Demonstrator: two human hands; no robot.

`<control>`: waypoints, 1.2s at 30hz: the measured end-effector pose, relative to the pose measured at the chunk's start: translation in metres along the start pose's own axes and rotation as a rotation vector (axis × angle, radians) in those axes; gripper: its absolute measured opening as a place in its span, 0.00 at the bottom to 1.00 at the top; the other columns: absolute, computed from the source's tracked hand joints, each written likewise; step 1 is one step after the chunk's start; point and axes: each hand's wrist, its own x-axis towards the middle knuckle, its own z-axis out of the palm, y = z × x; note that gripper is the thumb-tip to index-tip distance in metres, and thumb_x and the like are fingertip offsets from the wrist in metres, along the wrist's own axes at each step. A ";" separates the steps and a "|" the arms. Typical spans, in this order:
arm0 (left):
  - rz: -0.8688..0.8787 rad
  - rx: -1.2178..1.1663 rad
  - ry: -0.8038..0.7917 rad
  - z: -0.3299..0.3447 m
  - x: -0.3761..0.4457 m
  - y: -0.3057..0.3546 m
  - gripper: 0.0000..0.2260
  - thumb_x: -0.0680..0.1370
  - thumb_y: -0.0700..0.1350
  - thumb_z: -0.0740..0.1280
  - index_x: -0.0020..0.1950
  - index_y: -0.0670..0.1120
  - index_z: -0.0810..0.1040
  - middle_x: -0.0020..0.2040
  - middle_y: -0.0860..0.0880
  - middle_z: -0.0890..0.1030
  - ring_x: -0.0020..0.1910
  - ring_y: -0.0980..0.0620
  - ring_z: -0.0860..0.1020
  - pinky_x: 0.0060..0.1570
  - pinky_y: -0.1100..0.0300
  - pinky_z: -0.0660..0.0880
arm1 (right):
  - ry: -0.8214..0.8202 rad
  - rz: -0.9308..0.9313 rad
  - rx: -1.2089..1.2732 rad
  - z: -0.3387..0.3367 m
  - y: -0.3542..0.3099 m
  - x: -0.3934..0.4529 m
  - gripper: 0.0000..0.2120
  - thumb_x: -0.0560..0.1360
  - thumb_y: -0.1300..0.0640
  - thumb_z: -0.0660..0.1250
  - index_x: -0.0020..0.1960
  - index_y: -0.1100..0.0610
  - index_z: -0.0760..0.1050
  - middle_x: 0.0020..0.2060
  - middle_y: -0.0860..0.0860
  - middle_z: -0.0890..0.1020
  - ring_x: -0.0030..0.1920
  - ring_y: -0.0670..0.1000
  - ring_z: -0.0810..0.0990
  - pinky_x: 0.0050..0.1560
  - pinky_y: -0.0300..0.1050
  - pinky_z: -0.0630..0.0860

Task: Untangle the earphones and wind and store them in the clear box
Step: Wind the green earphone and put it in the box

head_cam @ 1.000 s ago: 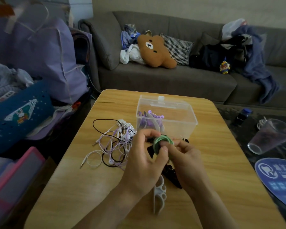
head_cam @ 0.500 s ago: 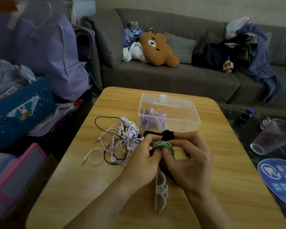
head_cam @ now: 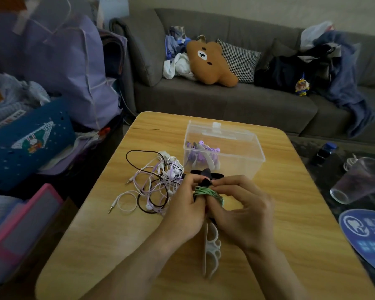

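A green earphone cord [head_cam: 206, 191], wound in tight parallel turns around a black winder [head_cam: 206, 177], is gripped between both hands above the middle of the wooden table [head_cam: 91, 234]. The left hand [head_cam: 185, 213] is curled around the bundle from the left, its thumb pressed against the green turns, while the right hand [head_cam: 243, 210] is closed over it from the right, with fingertips pinching the top of the coil beside the winder's dark tip. The black winder's arms are seen sticking out behind the fingers. Just beneath the wrists, a white winder [head_cam: 212, 250] with looped cut-outs lies flat on the table. To the left of the hands, touching the left knuckles, a tangled heap of earphones [head_cam: 154, 185] is spread out: white, lilac and black cords are knotted together, and two metal jack plugs point outward at its left edge. Directly behind the hands the clear box [head_cam: 236, 152] stands with its lid off or open, and purple earphones [head_cam: 200, 152] wound on pale winders are held inside at its left end. A grey sofa [head_cam: 225, 100] is seen beyond the table.
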 end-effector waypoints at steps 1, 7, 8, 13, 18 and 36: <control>0.014 0.003 -0.012 -0.001 0.000 0.000 0.15 0.82 0.32 0.57 0.59 0.50 0.74 0.52 0.50 0.79 0.46 0.51 0.82 0.43 0.56 0.81 | -0.016 -0.018 -0.010 0.000 0.000 -0.001 0.09 0.64 0.68 0.80 0.42 0.60 0.85 0.43 0.50 0.85 0.45 0.42 0.83 0.47 0.32 0.77; 0.114 0.065 -0.048 -0.009 -0.004 -0.002 0.18 0.81 0.31 0.57 0.62 0.52 0.71 0.54 0.50 0.77 0.46 0.55 0.81 0.41 0.60 0.77 | -0.139 -0.076 -0.009 0.004 0.002 -0.001 0.08 0.66 0.69 0.79 0.44 0.61 0.84 0.44 0.51 0.86 0.43 0.38 0.79 0.46 0.26 0.72; 0.138 0.108 -0.036 -0.010 -0.003 -0.004 0.17 0.81 0.32 0.58 0.60 0.54 0.71 0.54 0.50 0.77 0.47 0.52 0.80 0.42 0.58 0.77 | -0.150 -0.072 0.008 0.004 0.003 0.000 0.08 0.66 0.68 0.79 0.44 0.61 0.84 0.44 0.51 0.86 0.43 0.39 0.80 0.44 0.27 0.73; 0.145 0.294 -0.040 -0.013 0.001 -0.014 0.15 0.79 0.38 0.59 0.53 0.61 0.69 0.52 0.46 0.75 0.45 0.49 0.75 0.40 0.59 0.71 | -0.275 -0.010 0.026 0.002 0.007 0.004 0.08 0.67 0.65 0.77 0.45 0.58 0.85 0.44 0.46 0.85 0.38 0.42 0.81 0.37 0.33 0.76; 0.154 0.439 -0.124 -0.015 0.000 -0.013 0.11 0.82 0.41 0.60 0.59 0.57 0.69 0.50 0.51 0.75 0.45 0.55 0.75 0.39 0.66 0.66 | -0.383 0.150 0.048 -0.009 0.011 0.010 0.08 0.69 0.61 0.79 0.46 0.52 0.86 0.42 0.41 0.84 0.38 0.43 0.82 0.39 0.39 0.80; 0.210 0.566 -0.024 -0.017 0.000 -0.010 0.15 0.84 0.55 0.54 0.49 0.50 0.75 0.31 0.50 0.78 0.31 0.54 0.78 0.36 0.48 0.74 | -0.396 0.443 -0.018 0.006 -0.006 0.004 0.08 0.81 0.58 0.64 0.45 0.49 0.74 0.36 0.41 0.78 0.44 0.40 0.78 0.37 0.30 0.71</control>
